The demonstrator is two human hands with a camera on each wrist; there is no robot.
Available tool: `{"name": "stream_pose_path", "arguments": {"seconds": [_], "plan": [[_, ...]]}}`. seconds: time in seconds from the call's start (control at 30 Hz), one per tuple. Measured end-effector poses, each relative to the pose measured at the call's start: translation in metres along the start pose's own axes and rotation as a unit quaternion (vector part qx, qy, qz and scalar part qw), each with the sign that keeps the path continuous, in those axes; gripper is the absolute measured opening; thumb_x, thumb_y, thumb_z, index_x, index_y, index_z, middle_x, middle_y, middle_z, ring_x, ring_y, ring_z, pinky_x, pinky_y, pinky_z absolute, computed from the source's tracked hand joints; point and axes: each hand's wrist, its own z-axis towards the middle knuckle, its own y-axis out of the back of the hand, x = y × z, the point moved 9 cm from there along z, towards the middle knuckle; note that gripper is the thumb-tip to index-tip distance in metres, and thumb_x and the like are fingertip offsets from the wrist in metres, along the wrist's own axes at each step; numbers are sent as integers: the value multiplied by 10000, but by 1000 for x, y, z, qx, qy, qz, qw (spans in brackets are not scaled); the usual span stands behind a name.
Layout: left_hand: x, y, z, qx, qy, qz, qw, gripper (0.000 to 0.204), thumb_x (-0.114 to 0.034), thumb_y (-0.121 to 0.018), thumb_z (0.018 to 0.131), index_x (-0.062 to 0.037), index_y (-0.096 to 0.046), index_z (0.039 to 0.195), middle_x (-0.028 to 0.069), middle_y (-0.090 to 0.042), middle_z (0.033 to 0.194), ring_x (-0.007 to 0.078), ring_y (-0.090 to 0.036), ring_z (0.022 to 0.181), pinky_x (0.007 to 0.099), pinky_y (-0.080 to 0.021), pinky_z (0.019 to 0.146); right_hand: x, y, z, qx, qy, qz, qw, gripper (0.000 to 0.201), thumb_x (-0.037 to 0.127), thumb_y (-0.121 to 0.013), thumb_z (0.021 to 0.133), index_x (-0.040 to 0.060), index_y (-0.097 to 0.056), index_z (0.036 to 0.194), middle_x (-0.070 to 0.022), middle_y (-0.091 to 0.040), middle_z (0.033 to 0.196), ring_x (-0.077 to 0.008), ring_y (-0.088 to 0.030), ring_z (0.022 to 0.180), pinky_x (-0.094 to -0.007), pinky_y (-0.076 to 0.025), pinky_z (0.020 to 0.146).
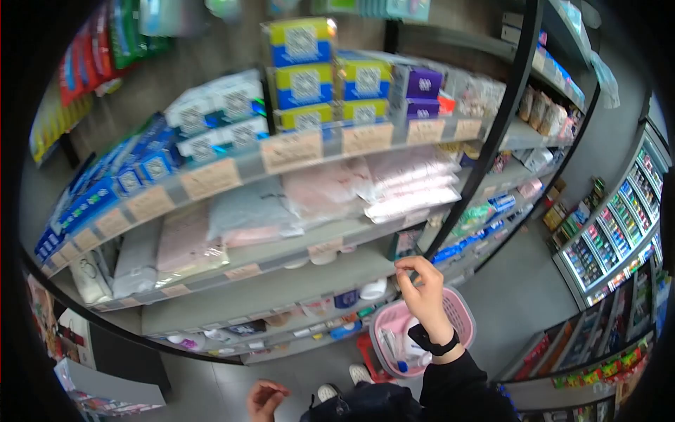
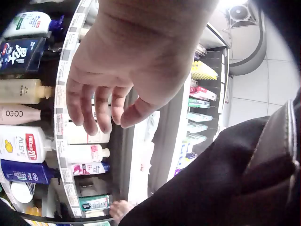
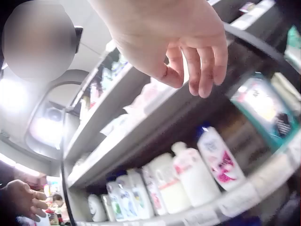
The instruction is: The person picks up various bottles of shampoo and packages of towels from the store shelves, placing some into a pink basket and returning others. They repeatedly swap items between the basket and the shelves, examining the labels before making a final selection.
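My right hand (image 1: 424, 295), above a pink basket (image 1: 458, 309), has loosely bent fingers and nothing in its grasp. Just beyond its fingertips, at the end of a lower shelf, stands a teal and white pack (image 3: 265, 110). White bottles, one of them a pump-style bottle with pink print (image 3: 195, 174), line the shelf below this hand in the right wrist view. Low in the head view, my left hand (image 1: 266, 399) hangs empty near my body with relaxed fingers. Behind it in the left wrist view are several bottles, including a white and red one (image 2: 23, 143).
Folded pastel packs (image 1: 327, 186) fill the middle shelf, under boxes with blurred codes (image 1: 302, 84). A black shelf post (image 1: 485, 155) rises right of the packs. The basket stands on the grey floor (image 1: 517, 281) and holds a few items. A stocked fridge (image 1: 612, 218) is farther right.
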Motion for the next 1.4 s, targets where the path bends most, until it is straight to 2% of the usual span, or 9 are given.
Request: {"name": "stream_pose_path", "arguments": {"seconds": [0.13, 0.3, 0.47, 0.57, 0.67, 0.73, 0.83, 0.97, 1.4], "plan": [[7, -2, 19, -82, -11, 23, 996, 93, 6, -537, 774, -12, -539, 865, 97, -622, 763, 182, -609, 723, 303, -496, 708, -169, 17, -94, 18, -254, -30, 967, 105, 24, -620, 801, -8, -652, 896, -151, -677, 816, -238, -655, 731, -325, -514, 683], [21, -17, 36, -105, 10, 0, 994, 57, -24, -538, 808, -28, -540, 865, 64, -591, 788, 180, -609, 725, 311, -506, 697, -324, 41, -234, 82, -397, -186, 895, 224, 142, -667, 759, 9, -661, 939, -196, -686, 880, -337, -668, 827, -393, -522, 746], [39, -48, 54, -91, 68, 33, 993, 73, -3, -516, 801, -22, -539, 868, 86, -612, 783, 195, -618, 732, 325, -514, 699, -414, 19, -326, 215, -466, -226, 828, 387, 248, -710, 720, 20, -651, 1027, -224, -669, 982, -367, -645, 953, -417, -508, 839], [51, -68, 60, -82, 89, 42, 992, 94, 19, -503, 793, -20, -539, 870, 100, -619, 784, 207, -622, 732, 328, -518, 706, -423, -13, -329, 305, -468, -205, 804, 524, 301, -737, 705, 14, -621, 1129, -234, -649, 1052, -369, -626, 1013, -404, -495, 890], [56, -85, 65, -86, 108, 34, 990, 105, 34, -491, 790, -20, -537, 867, 104, -617, 785, 213, -622, 732, 326, -518, 712, -401, -60, -312, 336, -484, -18, 808, 637, 305, -743, 700, 6, -548, 1228, -232, -631, 1111, -385, -605, 1051, -399, -481, 911], [57, -92, 65, -96, 111, 32, 989, 106, 37, -486, 792, -20, -535, 866, 107, -617, 785, 216, -624, 733, 324, -517, 712, -378, -99, -305, 358, -378, 170, 837, 747, 319, -753, 696, -21, -449, 1287, -265, -591, 1168, -409, -572, 1097, -401, -463, 933], [59, -95, 62, -107, 114, 30, 987, 108, 41, -480, 794, -21, -533, 866, 112, -618, 787, 220, -625, 733, 323, -517, 712, -392, -129, -330, 449, -421, 27, 788, 785, 307, -770, 677, -61, -413, 1270, -305, -563, 1175, -425, -552, 1117, -409, -451, 944], [58, -93, 57, -130, 117, 28, 984, 116, 42, -475, 796, -19, -534, 875, 114, -618, 791, 219, -624, 730, 320, -516, 712, -401, -138, -336, 402, -382, -92, 827, 684, 221, -753, 645, -47, -461, 1203, -310, -606, 1082, -426, -590, 1056, -443, -480, 894], [51, -87, 64, -95, 109, 38, 989, 116, 52, -488, 771, -24, -529, 849, 102, -610, 789, 211, -618, 744, 314, -500, 720, -378, -81, -311, 319, -371, -116, 865, 538, 164, -683, 649, 43, -569, 1161, -238, -665, 952, -409, -639, 902, -462, -516, 780]]}}
